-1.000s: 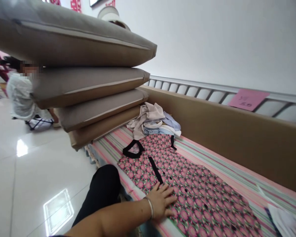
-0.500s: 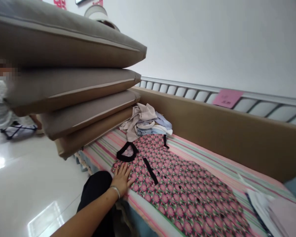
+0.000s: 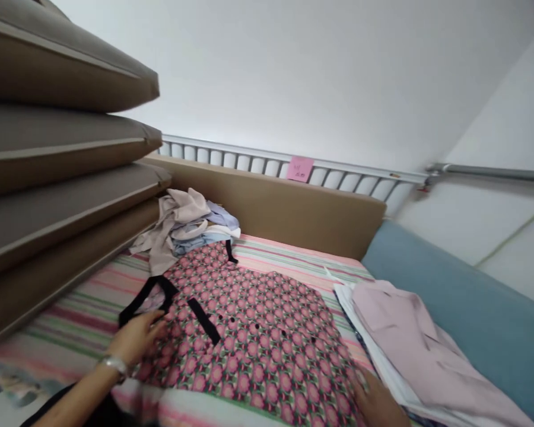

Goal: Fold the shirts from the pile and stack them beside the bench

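A pink floral shirt (image 3: 258, 332) with black trim and dark buttons lies spread flat on a striped sheet (image 3: 84, 296). My left hand (image 3: 136, 338) rests on the shirt's shoulder, just below the black collar (image 3: 145, 293), fingers stretched out flat. My right hand (image 3: 376, 403) comes in at the bottom edge and lies on the shirt's lower hem; only its back shows, and its fingers are hidden.
Several thick tan cushions (image 3: 62, 178) are stacked at the left. A heap of loose clothes (image 3: 187, 228) lies behind the shirt. Folded garments, a pale pink one on top (image 3: 409, 332), sit at the right. A tan backboard (image 3: 285, 207) and blue cushion (image 3: 454, 296) bound the bed.
The view has swung right, bringing in the folded pile and blue cushion. My left hand slid up the shirt toward the collar. My right hand has come into view at the hem.
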{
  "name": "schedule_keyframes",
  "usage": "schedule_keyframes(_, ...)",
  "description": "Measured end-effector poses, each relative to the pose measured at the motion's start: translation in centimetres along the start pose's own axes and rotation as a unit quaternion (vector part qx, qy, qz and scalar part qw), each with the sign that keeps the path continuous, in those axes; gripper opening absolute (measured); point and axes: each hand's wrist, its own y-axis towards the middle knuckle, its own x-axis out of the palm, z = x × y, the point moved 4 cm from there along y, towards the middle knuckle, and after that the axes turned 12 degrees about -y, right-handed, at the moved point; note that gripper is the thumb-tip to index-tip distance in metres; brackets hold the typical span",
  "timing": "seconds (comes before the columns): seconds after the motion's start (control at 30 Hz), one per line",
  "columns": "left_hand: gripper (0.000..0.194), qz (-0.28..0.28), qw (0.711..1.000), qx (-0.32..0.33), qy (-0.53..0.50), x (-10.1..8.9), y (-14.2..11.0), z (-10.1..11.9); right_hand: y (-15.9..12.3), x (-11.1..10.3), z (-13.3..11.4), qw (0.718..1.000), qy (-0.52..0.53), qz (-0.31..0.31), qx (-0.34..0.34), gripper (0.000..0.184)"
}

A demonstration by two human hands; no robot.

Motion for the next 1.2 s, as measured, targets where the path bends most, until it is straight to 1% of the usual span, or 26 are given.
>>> schedule_keyframes(0.07, 0.046, -0.011, 0.999, 0.044, -0.029, -1.1, 3.7, 2.5, 2.7, -0.7, -0.6, 1.0, 0.021, -0.02, 0.002, 0.047)
schedule_keyframes(0.13, 0.044, -0.012, 0.997, 0.075, -0.022, -1.6, 7.8, 5.1, 5.9, -1.2, -2.0, 0.998, 0.044, -0.043, 0.005, 0.046)
schedule_keyframes(0.23, 0.042, -0.022, 0.994, 0.108, 0.013, -0.9, 14.1, 8.7, 11.6, -1.6, -4.3, 0.998, 0.033, -0.059, 0.003, 0.043)
schedule_keyframes(0.3, 0.043, -0.024, 0.993, 0.11, 0.036, 0.0, 18.2, 10.4, 15.4, -1.2, -5.6, 0.998, 0.018, -0.064, -0.011, 0.04)
schedule_keyframes(0.37, 0.045, -0.021, 0.994, 0.095, 0.051, 1.1, 21.9, 11.5, 18.8, 0.0, -6.6, 0.997, 0.013, -0.074, -0.025, 0.038)
schedule_keyframes(0.43, 0.049, -0.019, 0.995, 0.079, 0.06, 2.3, 25.0, 12.1, 21.7, 1.6, -7.5, 0.996, 0.013, -0.081, -0.035, 0.038)
schedule_keyframes(0.5, 0.055, -0.016, 0.996, 0.067, 0.064, 3.6, 27.5, 12.3, 23.8, 3.3, -8.8, 0.995, 0.016, -0.087, -0.049, 0.04)
schedule_keyframes(0.57, 0.058, -0.017, 0.996, 0.057, 0.068, 4.8, 29.3, 12.1, 25.4, 4.9, -10.4, 0.993, 0.027, -0.094, -0.068, 0.042)
schedule_keyframes(0.67, 0.058, -0.026, 0.996, 0.048, 0.073, 6.4, 31.3, 11.6, 27.0, 6.9, -13.1, 0.987, 0.051, -0.115, -0.101, 0.046)
schedule_keyframes(0.77, 0.049, -0.032, 0.996, 0.029, 0.075, 7.1, 32.5, 11.2, 27.9, 8.0, -15.1, 0.979, 0.066, -0.146, -0.123, 0.049)
schedule_keyframes(0.87, 0.026, -0.048, 0.997, 0.011, 0.066, 6.6, 33.0, 11.2, 28.3, 8.1, -16.0, 0.972, 0.063, -0.172, -0.145, 0.033)
schedule_keyframes(0.93, 0.018, -0.056, 0.997, 0.011, 0.048, 5.6, 32.8, 11.6, 28.4, 7.5, -16.1, 0.969, 0.056, -0.182, -0.155, 0.025)
schedule_keyframes(1.0, 0.02, -0.05, 0.998, 0.014, 0.022, 4.1, 32.3, 12.3, 28.2, 6.3, -16.0, 0.971, 0.04, -0.175, -0.16, 0.024)
schedule_keyframes(1.03, 0.022, -0.045, 0.999, 0.016, 0.008, 3.3, 31.9, 12.7, 28.0, 5.5, -15.9, 0.972, 0.023, -0.161, -0.168, 0.024)
schedule_keyframes(1.13, 0.027, -0.033, 0.999, 0.017, -0.032, 0.3, 29.8, 13.4, 26.1, 2.6, -15.7, 0.969, -0.039, -0.082, -0.23, 0.021)
schedule_keyframes(1.2, 0.026, -0.012, 0.996, 0.047, -0.07, -1.8, 27.4, 13.5, 23.6, 1.0, -15.6, 0.956, -0.061, -0.028, -0.287, 0.02)
